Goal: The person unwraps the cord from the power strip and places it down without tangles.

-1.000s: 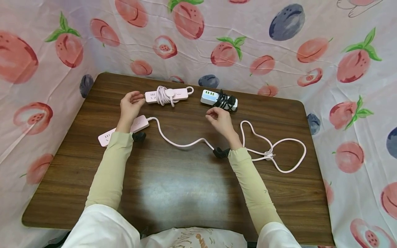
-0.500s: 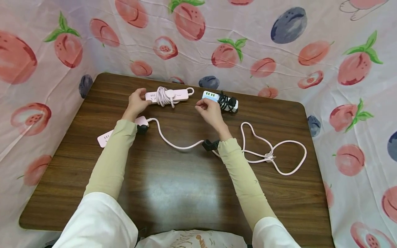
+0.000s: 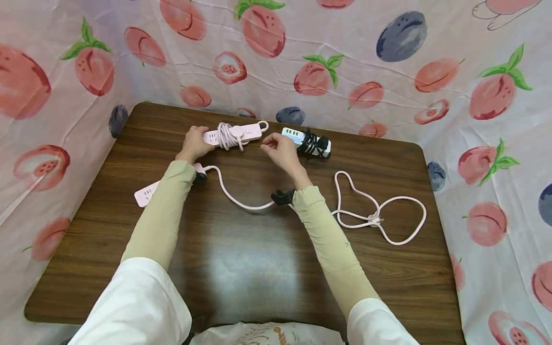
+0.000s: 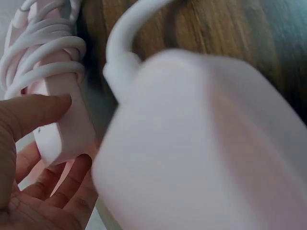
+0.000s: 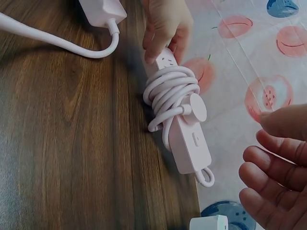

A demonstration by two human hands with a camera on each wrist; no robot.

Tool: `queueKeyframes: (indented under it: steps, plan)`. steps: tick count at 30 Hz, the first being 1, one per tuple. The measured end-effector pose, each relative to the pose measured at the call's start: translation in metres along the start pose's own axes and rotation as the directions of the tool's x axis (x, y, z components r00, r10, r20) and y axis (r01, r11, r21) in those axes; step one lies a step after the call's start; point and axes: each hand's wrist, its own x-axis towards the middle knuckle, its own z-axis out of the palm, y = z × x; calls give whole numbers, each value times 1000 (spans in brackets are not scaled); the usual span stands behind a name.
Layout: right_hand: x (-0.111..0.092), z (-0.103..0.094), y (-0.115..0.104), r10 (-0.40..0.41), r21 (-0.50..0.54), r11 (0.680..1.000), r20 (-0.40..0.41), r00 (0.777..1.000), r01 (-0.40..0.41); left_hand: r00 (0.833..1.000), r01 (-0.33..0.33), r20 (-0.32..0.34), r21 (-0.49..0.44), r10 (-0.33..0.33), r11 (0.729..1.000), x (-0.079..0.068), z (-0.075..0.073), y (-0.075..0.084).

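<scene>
In the head view my left hand (image 3: 194, 144) grips the left end of a pale pink power strip (image 3: 252, 131) with its own cord wound round it. The left wrist view has the thumb on top of the strip's end (image 4: 74, 122) and the fingers curled beneath. My right hand (image 3: 280, 151) holds nothing, its fingers loosely bent, just off the strip's right end. Behind it is a white power strip (image 3: 293, 134) wrapped in a black cord (image 3: 309, 143). A second pink power strip (image 3: 145, 193) lies partly hidden under my left forearm.
The second strip's white cord (image 3: 241, 203) runs rightward under my right wrist to a looped bundle (image 3: 409, 197) at the table's right. The brown wooden table (image 3: 250, 268) is backed by a fruit-print cloth (image 3: 267, 76) along its far edge and sides.
My left hand has moved right and taken hold of the wound pink power strip's end. My right hand has shifted left, from in front of the black-corded strip toward the pink one.
</scene>
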Motion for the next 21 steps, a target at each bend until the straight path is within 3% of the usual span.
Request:
queueKeyframes:
  steps: [7, 21]
  plan:
    - [1, 2, -4, 5, 0, 1000, 14, 1000, -5, 999, -25, 33, 53, 23, 998, 0, 3, 2]
    - [0, -3, -1, 18, 5, 1000, 13, 1000, -18, 994, -101, -39, 13, 102, 995, -3, 11, 10]
